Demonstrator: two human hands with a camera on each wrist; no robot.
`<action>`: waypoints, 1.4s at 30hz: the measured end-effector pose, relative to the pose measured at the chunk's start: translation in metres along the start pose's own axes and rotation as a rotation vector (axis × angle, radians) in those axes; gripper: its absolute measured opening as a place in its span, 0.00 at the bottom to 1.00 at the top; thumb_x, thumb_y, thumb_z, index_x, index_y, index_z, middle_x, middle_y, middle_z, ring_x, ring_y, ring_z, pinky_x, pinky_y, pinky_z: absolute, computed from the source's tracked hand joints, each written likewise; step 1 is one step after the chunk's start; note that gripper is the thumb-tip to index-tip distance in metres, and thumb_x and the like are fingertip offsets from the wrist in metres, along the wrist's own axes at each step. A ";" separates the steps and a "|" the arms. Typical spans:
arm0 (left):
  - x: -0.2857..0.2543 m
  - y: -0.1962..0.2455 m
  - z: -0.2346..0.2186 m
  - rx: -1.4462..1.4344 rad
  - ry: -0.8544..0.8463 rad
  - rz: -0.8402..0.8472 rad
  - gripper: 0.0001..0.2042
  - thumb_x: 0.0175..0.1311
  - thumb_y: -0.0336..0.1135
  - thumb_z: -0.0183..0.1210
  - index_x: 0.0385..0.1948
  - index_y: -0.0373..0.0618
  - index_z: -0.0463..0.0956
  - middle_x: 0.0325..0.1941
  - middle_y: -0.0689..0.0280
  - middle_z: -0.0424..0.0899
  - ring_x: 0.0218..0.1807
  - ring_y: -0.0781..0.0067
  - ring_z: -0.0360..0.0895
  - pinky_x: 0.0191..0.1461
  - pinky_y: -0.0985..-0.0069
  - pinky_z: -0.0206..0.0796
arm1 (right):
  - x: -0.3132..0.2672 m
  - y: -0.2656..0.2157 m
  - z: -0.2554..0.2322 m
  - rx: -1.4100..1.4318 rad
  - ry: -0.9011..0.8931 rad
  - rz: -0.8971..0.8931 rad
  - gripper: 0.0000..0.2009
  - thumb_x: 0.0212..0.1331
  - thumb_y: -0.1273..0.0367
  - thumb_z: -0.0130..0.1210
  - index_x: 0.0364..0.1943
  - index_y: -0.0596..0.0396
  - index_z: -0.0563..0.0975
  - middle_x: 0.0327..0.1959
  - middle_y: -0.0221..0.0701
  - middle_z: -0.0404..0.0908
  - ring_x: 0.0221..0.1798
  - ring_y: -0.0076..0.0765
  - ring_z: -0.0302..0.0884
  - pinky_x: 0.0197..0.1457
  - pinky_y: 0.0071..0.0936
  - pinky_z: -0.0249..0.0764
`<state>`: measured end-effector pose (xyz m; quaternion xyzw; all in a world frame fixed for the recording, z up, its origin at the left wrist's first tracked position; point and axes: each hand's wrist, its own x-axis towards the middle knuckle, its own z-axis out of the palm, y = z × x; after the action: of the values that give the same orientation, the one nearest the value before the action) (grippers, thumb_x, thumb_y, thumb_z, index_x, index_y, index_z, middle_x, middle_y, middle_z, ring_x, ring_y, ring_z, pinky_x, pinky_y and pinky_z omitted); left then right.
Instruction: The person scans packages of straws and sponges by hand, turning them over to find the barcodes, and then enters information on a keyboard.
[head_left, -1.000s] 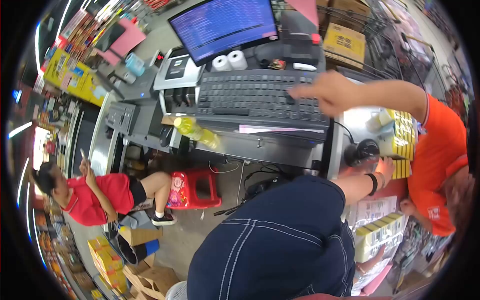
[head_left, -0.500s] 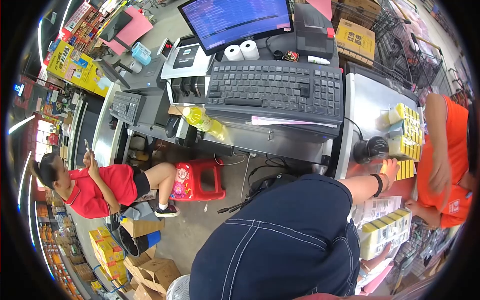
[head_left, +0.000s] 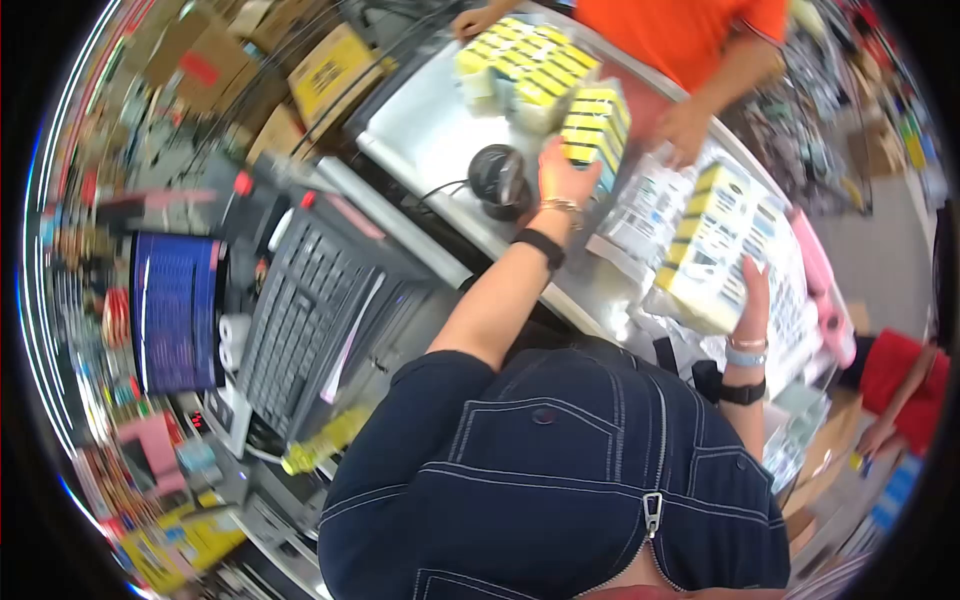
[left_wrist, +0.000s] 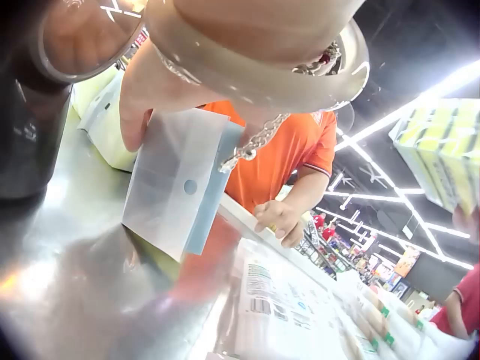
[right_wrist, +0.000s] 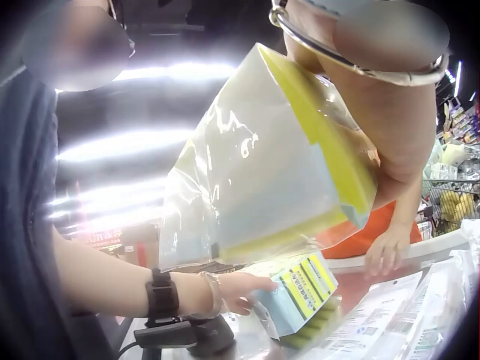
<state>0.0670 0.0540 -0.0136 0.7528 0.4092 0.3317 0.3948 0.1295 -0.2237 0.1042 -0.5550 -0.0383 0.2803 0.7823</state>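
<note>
In the head view my left hand [head_left: 568, 182] grips the near end of a yellow-and-white striped pack of boxes [head_left: 597, 122] on the counter. Its pale end fills the middle of the left wrist view, with my fingers at its upper edge. My right hand [head_left: 755, 300] holds a larger clear-wrapped bundle of striped boxes [head_left: 712, 250] from its side. That bundle [right_wrist: 247, 165] is raised above the counter in the right wrist view and hides part of my right hand. A black scanner on a stand [head_left: 498, 180] is just left of my left hand.
More striped packs [head_left: 525, 65] stand farther along the metal counter [head_left: 415, 125]. White printed packs [head_left: 645, 205] lie between my hands. Across the counter, a person in an orange shirt [head_left: 670, 35] has a hand near them. A keyboard [head_left: 305, 295] and monitor [head_left: 180, 310] are at left.
The head view has swung right, towards the counter with the packs. The orange-shirted person's hand has left the keyboard and is now by the white packs. My left hand stays at the striped pack.
</note>
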 end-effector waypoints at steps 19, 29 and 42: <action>-0.002 0.033 -0.034 -1.124 -0.486 -0.531 0.22 0.55 0.30 0.49 0.54 0.43 0.57 0.47 0.63 0.70 0.48 0.71 0.68 0.49 0.69 0.61 | 0.015 0.007 0.001 0.100 0.030 -0.017 0.29 0.52 0.72 0.52 0.59 0.60 0.54 0.51 0.37 0.67 0.50 0.31 0.68 0.50 0.25 0.68; -0.029 0.069 -0.072 -0.342 -0.189 0.558 0.36 0.32 0.26 0.64 0.49 0.42 0.56 0.53 0.58 0.59 0.55 0.65 0.58 0.58 0.68 0.51 | 0.012 0.005 -0.003 0.076 0.047 -0.048 0.30 0.52 0.72 0.52 0.59 0.60 0.53 0.51 0.37 0.67 0.50 0.30 0.68 0.49 0.25 0.68; -0.026 0.076 -0.088 -2.105 -1.018 -0.677 0.25 0.58 0.51 0.47 0.53 0.45 0.60 0.48 0.51 0.65 0.41 0.58 0.68 0.45 0.62 0.67 | -0.001 -0.011 -0.042 0.165 0.171 -0.109 0.21 0.54 0.64 0.50 0.50 0.62 0.65 0.44 0.37 0.74 0.43 0.33 0.74 0.44 0.27 0.73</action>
<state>0.0096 0.0330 0.0886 -0.0360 -0.0858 0.0485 0.9945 0.1485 -0.2620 0.0978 -0.5077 0.0214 0.1912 0.8398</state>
